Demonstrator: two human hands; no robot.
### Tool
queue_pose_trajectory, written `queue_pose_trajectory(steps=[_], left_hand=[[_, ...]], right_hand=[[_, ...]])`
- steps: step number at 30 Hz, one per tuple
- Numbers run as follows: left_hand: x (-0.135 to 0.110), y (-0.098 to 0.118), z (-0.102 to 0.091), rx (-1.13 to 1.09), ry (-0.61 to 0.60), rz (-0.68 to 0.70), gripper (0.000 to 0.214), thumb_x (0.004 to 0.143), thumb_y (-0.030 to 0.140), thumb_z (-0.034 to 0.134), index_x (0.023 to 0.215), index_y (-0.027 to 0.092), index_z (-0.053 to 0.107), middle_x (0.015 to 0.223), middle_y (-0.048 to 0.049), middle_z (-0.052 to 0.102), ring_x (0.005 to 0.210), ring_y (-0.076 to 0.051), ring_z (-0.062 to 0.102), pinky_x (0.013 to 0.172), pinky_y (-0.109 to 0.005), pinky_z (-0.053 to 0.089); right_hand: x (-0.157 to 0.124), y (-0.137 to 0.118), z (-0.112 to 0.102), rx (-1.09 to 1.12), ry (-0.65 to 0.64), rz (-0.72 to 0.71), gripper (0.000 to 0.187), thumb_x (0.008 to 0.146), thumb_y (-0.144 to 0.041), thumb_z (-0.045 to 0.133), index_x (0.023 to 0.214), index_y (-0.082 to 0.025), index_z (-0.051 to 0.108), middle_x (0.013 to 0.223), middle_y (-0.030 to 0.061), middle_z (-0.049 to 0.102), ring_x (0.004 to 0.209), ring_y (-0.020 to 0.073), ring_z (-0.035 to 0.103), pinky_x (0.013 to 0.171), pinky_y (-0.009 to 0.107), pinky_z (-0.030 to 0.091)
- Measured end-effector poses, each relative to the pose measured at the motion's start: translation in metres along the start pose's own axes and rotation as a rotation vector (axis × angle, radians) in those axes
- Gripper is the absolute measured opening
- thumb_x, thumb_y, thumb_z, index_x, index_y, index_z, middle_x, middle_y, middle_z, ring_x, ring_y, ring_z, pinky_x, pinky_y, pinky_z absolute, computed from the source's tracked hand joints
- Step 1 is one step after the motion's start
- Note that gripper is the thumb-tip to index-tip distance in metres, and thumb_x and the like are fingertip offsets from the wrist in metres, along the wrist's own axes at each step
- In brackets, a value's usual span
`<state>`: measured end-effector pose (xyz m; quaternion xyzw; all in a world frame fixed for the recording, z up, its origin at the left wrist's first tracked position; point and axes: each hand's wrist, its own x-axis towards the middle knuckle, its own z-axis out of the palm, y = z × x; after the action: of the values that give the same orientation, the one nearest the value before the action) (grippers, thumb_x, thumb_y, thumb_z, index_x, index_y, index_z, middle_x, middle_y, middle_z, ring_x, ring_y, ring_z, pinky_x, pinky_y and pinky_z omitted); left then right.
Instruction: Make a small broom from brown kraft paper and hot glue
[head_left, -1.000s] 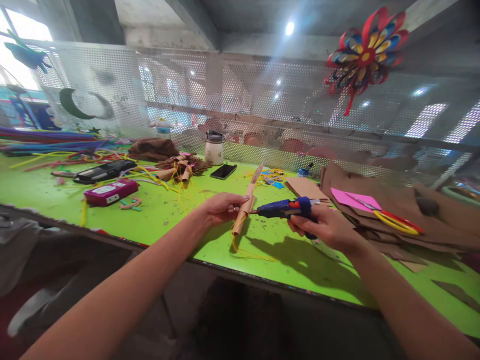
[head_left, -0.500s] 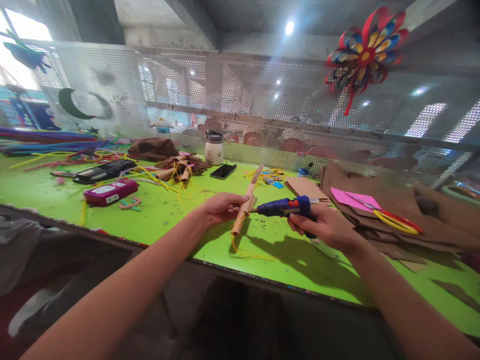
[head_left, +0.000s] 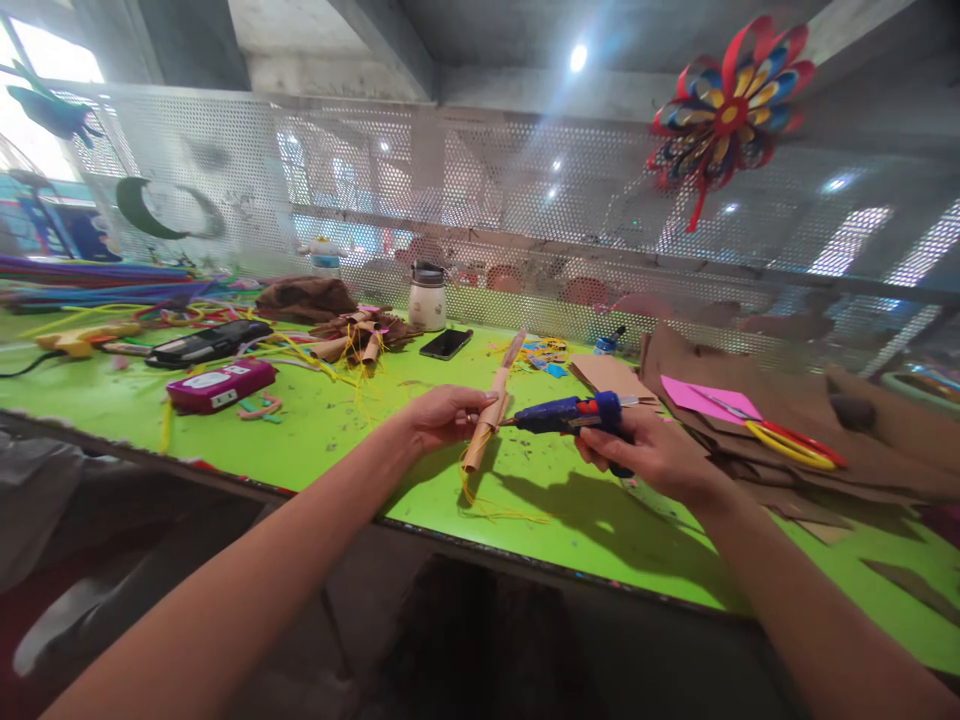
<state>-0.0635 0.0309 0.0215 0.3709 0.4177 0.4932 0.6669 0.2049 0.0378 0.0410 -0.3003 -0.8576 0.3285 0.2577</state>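
Observation:
My left hand [head_left: 448,415] is closed around a rolled brown paper tube [head_left: 487,425], fingers on its left side. The tube slants, its narrow flattened end pointing away from me, and yellow strings [head_left: 495,512] trail from its near open end onto the table. In my right hand [head_left: 645,445] is a blue glue gun [head_left: 562,414] with a red part, gripped by its handle. Its nozzle points left and meets, or nearly meets, the tube's right side. A clear glue stick pokes out at the back.
The green table [head_left: 300,440] holds a magenta box [head_left: 221,386], a phone [head_left: 446,343], a jar [head_left: 427,297] and more paper rolls [head_left: 360,340]. On the right, scissors [head_left: 795,443] and pink paper [head_left: 705,397] lie over brown sheets [head_left: 885,450]. A corded yellow tool [head_left: 86,340] rests far left.
A yellow tool with a black cord now lies at the far left, where none showed before. My hands, the paper tube and the glue gun have stayed nearly still.

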Motion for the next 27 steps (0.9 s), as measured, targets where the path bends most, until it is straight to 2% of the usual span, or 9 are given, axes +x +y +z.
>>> queue_pose_trajectory(steps=[5,14,18,23,25,27], left_hand=[[0.001,-0.001,0.000,-0.004,-0.011,0.003,0.011,0.075,0.010,0.066,0.084,0.004,0.066,0.071,-0.0096,0.064,0.061,-0.014,0.058,0.062,-0.025,0.050],[0.002,-0.001,-0.002,-0.023,-0.028,0.019,0.009,0.076,0.008,0.063,0.083,0.004,0.066,0.075,-0.0111,0.066,0.065,-0.015,0.060,0.063,-0.024,0.051],[0.003,-0.001,-0.003,-0.026,-0.007,0.074,0.012,0.076,0.009,0.065,0.087,0.004,0.066,0.081,-0.0120,0.067,0.068,-0.015,0.062,0.067,-0.026,0.053],[0.002,-0.001,-0.003,-0.019,0.007,0.150,0.014,0.076,0.009,0.068,0.089,0.006,0.067,0.083,-0.0111,0.066,0.068,-0.013,0.062,0.067,-0.023,0.052],[0.001,-0.001,-0.002,-0.009,-0.004,0.151,0.015,0.076,0.009,0.069,0.090,0.005,0.067,0.084,-0.0119,0.066,0.068,-0.012,0.062,0.066,-0.022,0.052],[-0.001,0.000,-0.001,-0.005,-0.016,0.147,0.014,0.077,0.009,0.069,0.090,0.005,0.067,0.085,-0.0123,0.066,0.068,-0.012,0.062,0.066,-0.021,0.051]], right_hand=[[0.001,-0.002,0.002,-0.060,0.042,0.018,0.034,0.086,-0.045,0.051,0.069,-0.017,0.059,0.059,0.0005,0.051,0.057,0.0128,0.045,0.053,0.029,0.031],[-0.001,-0.002,-0.004,0.022,-0.020,-0.015,0.033,0.087,-0.045,0.052,0.071,-0.016,0.059,0.062,0.0012,0.053,0.057,0.0123,0.046,0.053,0.027,0.034],[0.004,0.010,-0.008,0.054,0.120,-0.015,0.035,0.087,-0.048,0.051,0.077,-0.015,0.060,0.068,0.0032,0.056,0.059,0.0126,0.049,0.054,0.027,0.037],[0.017,0.033,-0.009,-0.102,0.378,0.121,0.043,0.082,-0.053,0.053,0.084,-0.012,0.064,0.059,0.0021,0.056,0.055,0.0148,0.050,0.052,0.028,0.038],[0.022,0.042,-0.008,-0.247,0.404,0.141,0.041,0.080,-0.051,0.057,0.088,-0.012,0.065,0.067,0.0046,0.061,0.062,0.0174,0.054,0.057,0.030,0.041],[0.025,0.052,-0.006,-0.395,0.374,0.134,0.035,0.078,-0.043,0.061,0.096,-0.013,0.067,0.082,0.0073,0.066,0.073,0.0198,0.058,0.066,0.031,0.044]])
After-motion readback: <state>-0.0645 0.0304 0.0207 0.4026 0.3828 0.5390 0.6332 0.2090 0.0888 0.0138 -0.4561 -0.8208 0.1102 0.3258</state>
